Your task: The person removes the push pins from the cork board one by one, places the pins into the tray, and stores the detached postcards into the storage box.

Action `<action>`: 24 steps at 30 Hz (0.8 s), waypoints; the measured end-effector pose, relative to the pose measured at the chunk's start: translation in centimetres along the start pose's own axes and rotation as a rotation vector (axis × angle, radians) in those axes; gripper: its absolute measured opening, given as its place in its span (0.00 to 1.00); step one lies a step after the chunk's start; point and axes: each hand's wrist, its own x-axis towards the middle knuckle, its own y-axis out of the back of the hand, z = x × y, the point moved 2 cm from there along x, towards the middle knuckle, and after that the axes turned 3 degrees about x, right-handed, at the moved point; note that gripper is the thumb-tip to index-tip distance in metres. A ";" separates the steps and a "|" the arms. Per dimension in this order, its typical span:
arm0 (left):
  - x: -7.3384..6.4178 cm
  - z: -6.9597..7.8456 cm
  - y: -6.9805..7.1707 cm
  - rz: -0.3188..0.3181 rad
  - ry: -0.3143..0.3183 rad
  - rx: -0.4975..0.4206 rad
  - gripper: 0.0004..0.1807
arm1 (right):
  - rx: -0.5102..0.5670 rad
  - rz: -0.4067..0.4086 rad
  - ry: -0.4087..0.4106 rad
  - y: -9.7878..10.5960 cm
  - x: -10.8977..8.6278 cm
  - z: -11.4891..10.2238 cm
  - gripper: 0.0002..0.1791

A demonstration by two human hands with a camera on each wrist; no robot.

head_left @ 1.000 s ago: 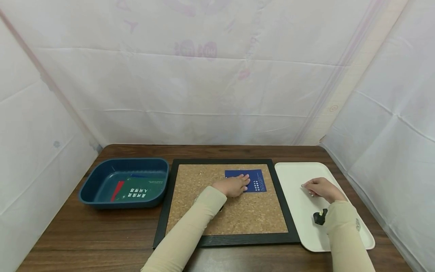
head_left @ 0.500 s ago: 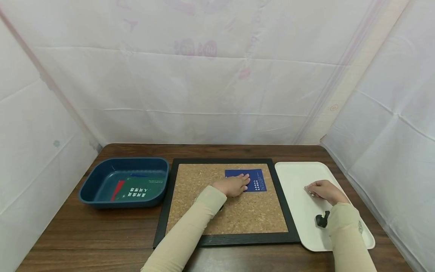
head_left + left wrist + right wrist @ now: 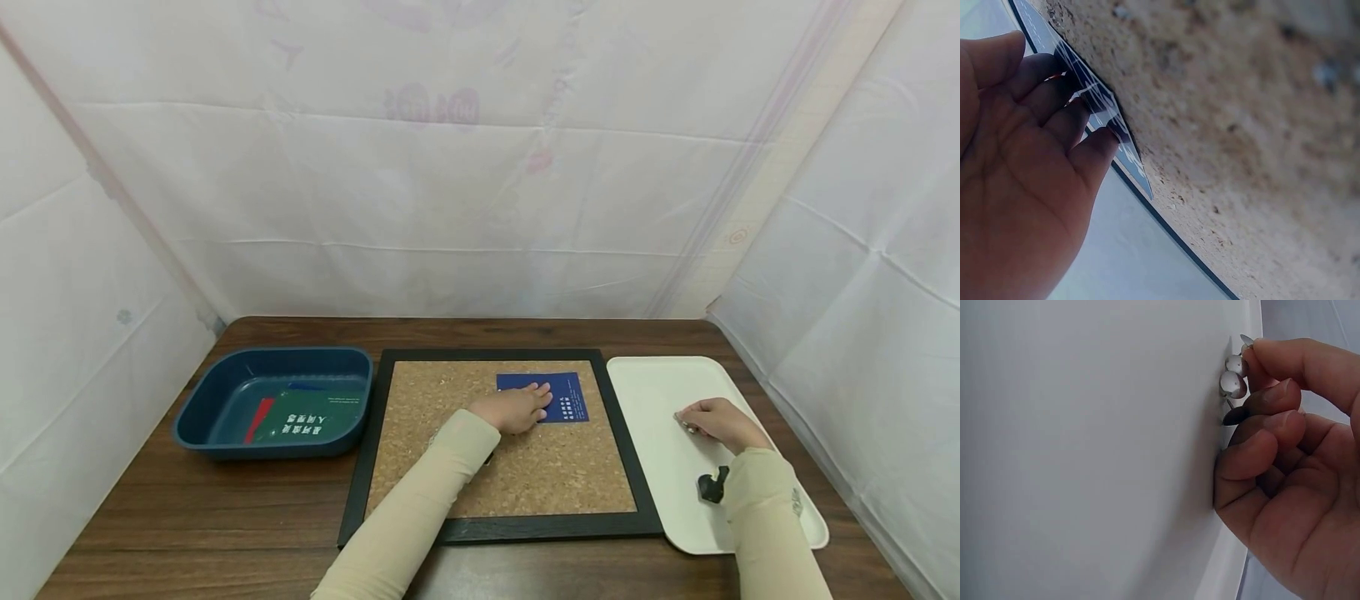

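Observation:
My left hand [image 3: 513, 410] lies with extended fingers on a blue card [image 3: 572, 400], near the upper right of the cork board [image 3: 427, 417]. In the left wrist view, the fingertips of the left hand [image 3: 1035, 162] touch the glossy card [image 3: 1107, 103] against the cork. Over the white tray [image 3: 645, 392], my right hand [image 3: 720, 423] has its fingers curled. Seen from the right wrist, the right hand [image 3: 1297, 487] pinches a thumbtack [image 3: 1247, 341] between thumb and finger; several other metal tacks [image 3: 1233, 384] lie close by on the tray surface.
A dark blue plastic basin [image 3: 217, 417] at left holds a green card [image 3: 315, 417] with a red strip. A small black object [image 3: 711, 485] is beside the right sleeve, over the tray. White sheeting [image 3: 480, 208] hangs around the wooden table [image 3: 187, 517].
My right hand has shifted slightly right and toward me over the tray, then stayed nearly still. The left hand keeps its place on the blue card.

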 end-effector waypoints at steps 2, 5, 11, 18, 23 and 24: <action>0.0 0.0 0.0 -0.002 0.000 -0.001 0.27 | 0.003 0.002 -0.001 0.0 -0.1 0.0 0.13; 0.0 0.1 0.0 -0.003 0.005 -0.003 0.27 | 0.011 0.007 -0.003 0.0 -0.1 0.1 0.12; 0.0 0.1 0.1 -0.007 0.014 -0.009 0.27 | 0.017 0.014 -0.005 -0.1 -0.1 0.3 0.12; 0.1 0.0 0.0 -0.006 0.013 -0.013 0.27 | 0.014 0.014 -0.004 -0.1 -0.1 0.3 0.12; 0.2 -0.1 -0.1 -0.003 0.013 -0.011 0.27 | 0.014 0.015 -0.006 -0.1 -0.3 0.2 0.13; 0.2 -0.1 -0.1 -0.002 0.012 -0.009 0.27 | 0.016 0.018 -0.012 -0.1 -0.4 0.2 0.13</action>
